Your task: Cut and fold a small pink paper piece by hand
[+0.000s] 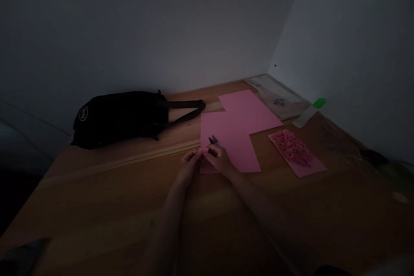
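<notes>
Against dim walls [181,21], over a wooden table [123,198], pinching a small pink piece [203,150] between left hand [188,163] and right hand [221,161], over a pink sheet's [237,151] left edge, with a dark-tipped tool [212,139] just beyond.

In dim light, the left hand [188,162] and right hand [220,161] meet over a wooden table [106,189], fingertips pinching a small pink paper piece [203,150] between them. A dark-tipped hand tool [213,139] shows just beyond the right hand, on a pink paper sheet [241,155]; a second pink sheet [250,110] adjoins it farther back. To the right, crumpled pink bits [294,148] heap on a smaller pink card [315,167], near a translucent container [304,116] with a green end [319,103]. A black bag [126,116] lies at left, its looped strap [187,104] pointing toward the sheets.
</notes>
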{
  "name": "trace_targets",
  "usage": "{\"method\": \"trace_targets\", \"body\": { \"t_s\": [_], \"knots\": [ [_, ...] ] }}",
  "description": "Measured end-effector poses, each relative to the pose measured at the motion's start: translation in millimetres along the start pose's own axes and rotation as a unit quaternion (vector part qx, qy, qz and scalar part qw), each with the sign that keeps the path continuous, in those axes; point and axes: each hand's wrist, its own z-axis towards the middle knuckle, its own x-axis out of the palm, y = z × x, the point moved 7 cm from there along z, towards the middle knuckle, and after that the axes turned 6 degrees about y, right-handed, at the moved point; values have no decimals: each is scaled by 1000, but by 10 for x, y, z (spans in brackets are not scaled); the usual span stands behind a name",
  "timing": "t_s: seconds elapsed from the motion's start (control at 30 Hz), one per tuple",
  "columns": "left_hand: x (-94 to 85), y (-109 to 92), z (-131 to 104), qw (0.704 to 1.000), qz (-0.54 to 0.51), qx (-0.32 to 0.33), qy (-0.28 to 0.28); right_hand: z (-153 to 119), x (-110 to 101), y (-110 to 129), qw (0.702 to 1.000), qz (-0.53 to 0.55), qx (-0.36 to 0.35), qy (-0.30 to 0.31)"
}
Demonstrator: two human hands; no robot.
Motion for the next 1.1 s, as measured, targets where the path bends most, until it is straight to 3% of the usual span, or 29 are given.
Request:
{"method": "trace_targets", "body": {
  "t_s": [0.7, 1.1],
  "knots": [
    [-49, 47, 13, 999, -49, -4, -19, 1, 21, -3, 999, 40, 2, 9],
    [-29, 31, 1, 1000, 4, -9, -16, -3, 2, 53, 1000, -3, -12, 4]
  ]
}}
